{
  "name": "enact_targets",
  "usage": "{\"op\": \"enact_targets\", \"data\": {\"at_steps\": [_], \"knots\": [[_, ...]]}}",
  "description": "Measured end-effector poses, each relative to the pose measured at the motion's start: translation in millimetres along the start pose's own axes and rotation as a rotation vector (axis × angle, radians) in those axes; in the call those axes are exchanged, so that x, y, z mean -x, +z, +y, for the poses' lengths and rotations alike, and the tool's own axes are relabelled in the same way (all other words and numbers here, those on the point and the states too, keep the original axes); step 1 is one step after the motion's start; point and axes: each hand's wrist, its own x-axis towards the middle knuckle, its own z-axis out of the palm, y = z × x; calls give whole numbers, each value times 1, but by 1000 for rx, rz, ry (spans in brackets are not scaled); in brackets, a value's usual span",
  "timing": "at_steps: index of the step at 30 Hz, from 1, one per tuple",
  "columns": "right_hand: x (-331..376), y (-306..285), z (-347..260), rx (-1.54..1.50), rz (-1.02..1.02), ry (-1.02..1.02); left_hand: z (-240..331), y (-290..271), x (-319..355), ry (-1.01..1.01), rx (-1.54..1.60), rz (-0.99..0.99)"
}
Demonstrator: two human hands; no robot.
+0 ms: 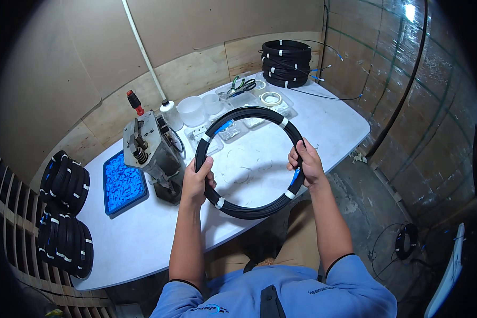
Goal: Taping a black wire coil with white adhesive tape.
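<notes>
Left hand [197,183] & right hand [305,164] grip black cable coil [249,213] over table [143,233].

cable coil [249,212]: black, banded with short white wraps at intervals; a flash of bright blue at the inner edge by the right hand [305,165]
table [143,233]: plain pale grey-white
tray [123,184]: blue rim, filled with bright blue small pieces
press tool [152,151]: dull grey metal, with a red and black handle on top
stacked coils at back [286,63]: black with white ties, blue ends sticking out
coils at left [64,212]: black, striped by white ties
tubs [192,110]: clear to milky white
tape roll [271,98]: off-white
shirt [302,291]: mid blue, dark trim at the sleeve edges
walls [196,47]: tan plywood, lightly grained
</notes>
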Motion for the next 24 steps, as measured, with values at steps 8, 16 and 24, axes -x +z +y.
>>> {"op": "enact_targets", "data": {"at_steps": [8,16,24], "knots": [[2,-5,-2,-43,-30,15,3,4,-1,72,0,-9],[4,-3,-7,-18,-39,15,1,-4,-5,70,-125,-61],[5,-6,-8,-50,-93,38,13,2,-3,86,-71,-33]]}}
